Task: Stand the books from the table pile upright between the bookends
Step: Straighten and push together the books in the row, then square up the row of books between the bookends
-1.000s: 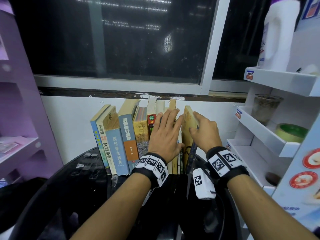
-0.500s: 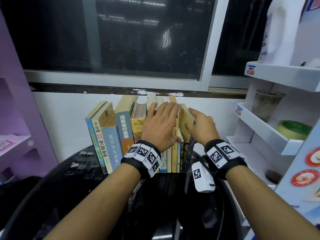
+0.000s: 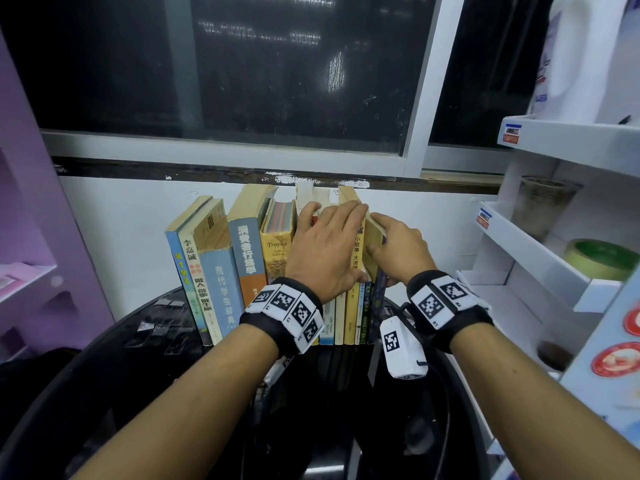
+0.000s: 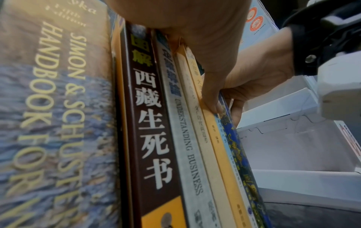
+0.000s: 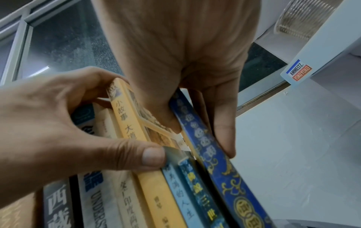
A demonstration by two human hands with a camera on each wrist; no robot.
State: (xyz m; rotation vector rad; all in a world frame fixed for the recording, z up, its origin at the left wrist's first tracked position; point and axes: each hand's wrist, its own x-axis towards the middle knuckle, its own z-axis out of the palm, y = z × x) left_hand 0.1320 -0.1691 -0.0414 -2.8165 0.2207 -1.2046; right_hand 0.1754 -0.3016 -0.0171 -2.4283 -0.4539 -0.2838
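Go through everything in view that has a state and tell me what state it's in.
Row of paperback books, upright, spines outward.
Yellow-spined book, upright, top gripped by left hand.
Blue gold-patterned book, at the row's right end, pinched by right hand.
Clear plastic cup, upright on white shelf.
Green tape roll, lying flat.

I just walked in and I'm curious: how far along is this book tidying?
Done: a row of books stands upright on the black table. In hand: the left hand clasps the yellow book and its neighbours, while the right hand pinches the blue patterned book at the row's right end. Left: probably just settling that one; no lying pile shows.
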